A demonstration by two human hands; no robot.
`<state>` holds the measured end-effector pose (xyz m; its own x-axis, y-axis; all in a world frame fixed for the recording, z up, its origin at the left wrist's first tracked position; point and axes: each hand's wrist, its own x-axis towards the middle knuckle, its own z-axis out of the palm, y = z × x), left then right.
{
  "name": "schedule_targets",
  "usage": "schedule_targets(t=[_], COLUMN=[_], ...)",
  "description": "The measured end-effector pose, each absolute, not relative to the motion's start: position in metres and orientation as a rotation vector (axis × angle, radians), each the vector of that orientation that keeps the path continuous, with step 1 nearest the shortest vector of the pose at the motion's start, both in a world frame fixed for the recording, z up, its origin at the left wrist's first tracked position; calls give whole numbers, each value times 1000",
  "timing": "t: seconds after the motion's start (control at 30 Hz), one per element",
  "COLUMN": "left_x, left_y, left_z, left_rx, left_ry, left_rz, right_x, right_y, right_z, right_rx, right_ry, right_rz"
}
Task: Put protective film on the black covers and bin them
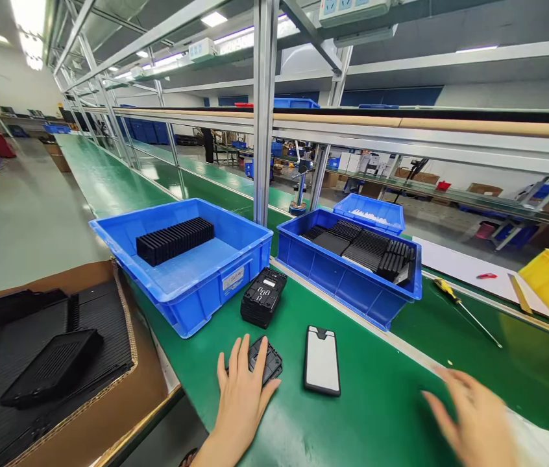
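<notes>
My left hand (241, 397) lies flat with spread fingers over a black plastic housing part (273, 367) on the green bench. The fingers hide much of that part. To its right lies a flat black piece with a white face (322, 362), touched by neither hand. A short stack of black housing parts (262, 299) stands just beyond the left hand, the top one bearing white marks. At the right, my right hand (474, 415) is above the bench, blurred, thumb and forefinger apart with nothing visible between them.
A blue bin (226, 295) holds a row of black parts; another blue bin (333, 275) is packed with black pieces. A yellow-handled screwdriver (450, 295) lies right. At left stands a cardboard box (152, 370) of black parts. A metal post (263, 130) rises behind the bins.
</notes>
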<state>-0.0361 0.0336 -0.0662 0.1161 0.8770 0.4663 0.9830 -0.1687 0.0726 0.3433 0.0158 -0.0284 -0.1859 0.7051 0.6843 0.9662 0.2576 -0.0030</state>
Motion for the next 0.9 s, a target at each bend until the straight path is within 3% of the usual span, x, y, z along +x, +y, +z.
schedule_targets(t=[0.17, 0.4, 0.73, 0.83, 0.9], left_x=[-19, 6, 20, 15, 14], left_y=[23, 21, 15, 2, -8], left_z=[-63, -55, -54, -50, -44], left_rx=[-2533, -2830, -2818, -3059, -3053], left_ry=[-1655, -1693, -1322, -1532, -1871], left_rz=[-742, -927, -1866, -2262, -2763], right_x=[247, 224, 179, 172, 169], right_y=[37, 44, -8, -3, 2], right_z=[-55, -28, 31, 43, 45], right_rx=[-1084, -852, -790, -679, -698], right_ry=[-2522, -2219, -1945, -1928, -1880], right_rz=[-539, -575, -28, 128, 186])
